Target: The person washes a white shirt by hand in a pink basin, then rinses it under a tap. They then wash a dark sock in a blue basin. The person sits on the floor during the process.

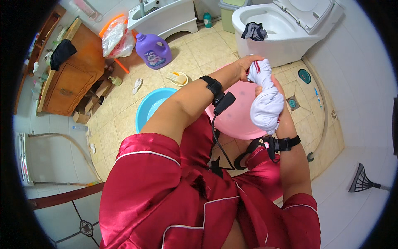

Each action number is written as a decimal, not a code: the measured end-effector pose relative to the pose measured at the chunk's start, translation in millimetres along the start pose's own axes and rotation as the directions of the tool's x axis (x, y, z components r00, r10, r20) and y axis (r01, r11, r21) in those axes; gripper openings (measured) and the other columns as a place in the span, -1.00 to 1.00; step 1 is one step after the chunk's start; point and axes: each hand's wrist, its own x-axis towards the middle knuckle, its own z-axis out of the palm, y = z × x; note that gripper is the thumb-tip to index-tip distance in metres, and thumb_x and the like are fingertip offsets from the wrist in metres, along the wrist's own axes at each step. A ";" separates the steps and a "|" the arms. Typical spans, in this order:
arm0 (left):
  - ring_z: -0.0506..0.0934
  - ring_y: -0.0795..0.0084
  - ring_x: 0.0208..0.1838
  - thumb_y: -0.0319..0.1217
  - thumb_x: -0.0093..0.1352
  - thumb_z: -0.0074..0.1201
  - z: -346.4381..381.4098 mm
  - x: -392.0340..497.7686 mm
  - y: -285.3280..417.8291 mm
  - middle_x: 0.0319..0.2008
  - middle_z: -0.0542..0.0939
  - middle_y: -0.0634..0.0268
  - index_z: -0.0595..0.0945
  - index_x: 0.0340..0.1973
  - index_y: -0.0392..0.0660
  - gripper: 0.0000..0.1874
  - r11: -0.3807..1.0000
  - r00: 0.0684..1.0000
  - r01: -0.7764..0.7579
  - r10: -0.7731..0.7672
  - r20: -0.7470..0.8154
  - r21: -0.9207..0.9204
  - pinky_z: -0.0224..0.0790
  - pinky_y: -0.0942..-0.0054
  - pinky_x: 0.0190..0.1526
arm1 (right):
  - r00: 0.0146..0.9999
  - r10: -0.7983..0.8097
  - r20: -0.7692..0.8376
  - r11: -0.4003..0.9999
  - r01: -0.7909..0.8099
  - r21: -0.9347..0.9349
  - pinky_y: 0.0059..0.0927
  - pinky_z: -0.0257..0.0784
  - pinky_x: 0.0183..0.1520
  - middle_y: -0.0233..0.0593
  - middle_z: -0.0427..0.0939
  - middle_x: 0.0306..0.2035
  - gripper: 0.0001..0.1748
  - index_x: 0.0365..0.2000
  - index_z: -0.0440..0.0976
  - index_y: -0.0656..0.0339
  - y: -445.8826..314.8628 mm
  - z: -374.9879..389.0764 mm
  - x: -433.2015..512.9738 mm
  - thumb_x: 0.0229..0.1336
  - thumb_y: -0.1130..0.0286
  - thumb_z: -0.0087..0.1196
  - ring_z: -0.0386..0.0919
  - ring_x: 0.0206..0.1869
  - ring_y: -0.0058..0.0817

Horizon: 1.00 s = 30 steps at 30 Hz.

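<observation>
My left hand (pixel 247 67) grips the upper end of a twisted white garment (pixel 267 104) with red trim. Partly behind the cloth, my right hand (pixel 277 88) is closed around its middle, and the thicker bunched end hangs over that wrist. Beneath both hands stands a pink plastic basin (pixel 238 109), its inside wet. The rim of a light blue basin (pixel 140 109) shows left of my left arm, with liquid inside. A dark grey garment (pixel 255 31) lies over the front rim of the toilet bowl.
A purple detergent jug (pixel 154 53) and a small tub (pixel 180 78) stand on the tiled floor beyond the blue basin. Ahead is the white toilet (pixel 273 46). A wooden cabinet (pixel 74 81) is at the left; a hose (pixel 325 109) runs along the right wall.
</observation>
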 end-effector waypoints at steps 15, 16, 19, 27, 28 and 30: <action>0.56 0.24 -0.48 -0.32 0.11 0.12 -26.7 16.9 -30.9 -0.47 0.58 0.13 0.55 -0.42 -0.22 -0.77 0.742 0.852 -0.011 0.358 -0.383 0.670 0.46 0.15 -0.48 | 0.846 -0.532 -0.048 0.211 0.077 -0.975 -0.32 0.42 -0.15 -0.06 0.52 -0.26 -0.40 -0.08 0.34 0.43 46.4 -10.7 36.7 -0.13 0.26 0.19 0.52 -0.23 -0.31; 0.56 0.25 -0.48 -0.31 0.12 0.11 -29.6 17.1 -33.6 -0.47 0.57 0.14 0.55 -0.41 -0.20 -0.77 0.692 0.848 0.005 0.380 -0.369 0.722 0.45 0.18 -0.50 | 0.842 -0.529 -0.104 0.136 -0.036 -0.990 -0.31 0.41 -0.13 -0.01 0.52 -0.23 -0.36 -0.06 0.32 0.44 46.5 -15.6 39.7 -0.14 0.24 0.20 0.52 -0.20 -0.27; 0.56 0.27 -0.48 -0.28 0.16 0.09 -33.7 13.7 -33.7 -0.46 0.57 0.16 0.55 -0.34 -0.15 -0.76 0.628 0.861 -0.055 0.424 -0.283 0.776 0.44 0.27 -0.53 | 0.851 -0.515 -0.108 -0.022 -0.139 -0.990 -0.30 0.39 -0.07 0.01 0.50 -0.16 -0.32 -0.01 0.29 0.43 40.9 -23.5 45.8 -0.13 0.22 0.19 0.51 -0.13 -0.24; 0.56 0.37 -0.37 -0.11 0.15 0.25 -15.4 -23.9 -12.6 -0.38 0.59 0.23 0.52 -0.23 -0.10 -0.58 0.897 0.995 -0.072 0.097 -0.035 0.436 0.47 0.32 -0.38 | 0.962 -0.251 -0.104 0.318 -0.019 -0.948 -0.37 0.34 0.01 -0.03 0.44 -0.05 -0.22 0.09 0.21 0.44 19.1 1.4 24.8 -0.04 0.12 0.18 0.44 -0.04 -0.34; 0.56 0.36 -0.40 -0.11 0.14 0.26 -14.7 -26.7 -11.8 -0.39 0.59 0.23 0.53 -0.22 -0.10 -0.57 0.877 0.997 -0.063 0.074 -0.005 0.476 0.47 0.32 -0.44 | 0.974 -0.213 -0.073 0.341 0.004 -0.940 -0.38 0.33 0.02 -0.06 0.43 -0.04 -0.22 0.10 0.20 0.43 18.7 4.7 21.3 -0.02 0.12 0.17 0.43 -0.03 -0.36; 0.57 0.33 -0.39 -0.16 0.12 0.29 -13.6 -29.7 -11.1 -0.38 0.59 0.23 0.53 -0.24 -0.11 -0.59 0.828 0.996 0.033 0.021 -0.089 0.560 0.48 0.30 -0.39 | 0.963 -0.248 -0.105 0.254 -0.040 -0.967 -0.38 0.32 0.04 -0.07 0.43 -0.02 -0.20 0.12 0.18 0.42 19.1 7.7 15.3 -0.02 0.12 0.18 0.41 -0.01 -0.37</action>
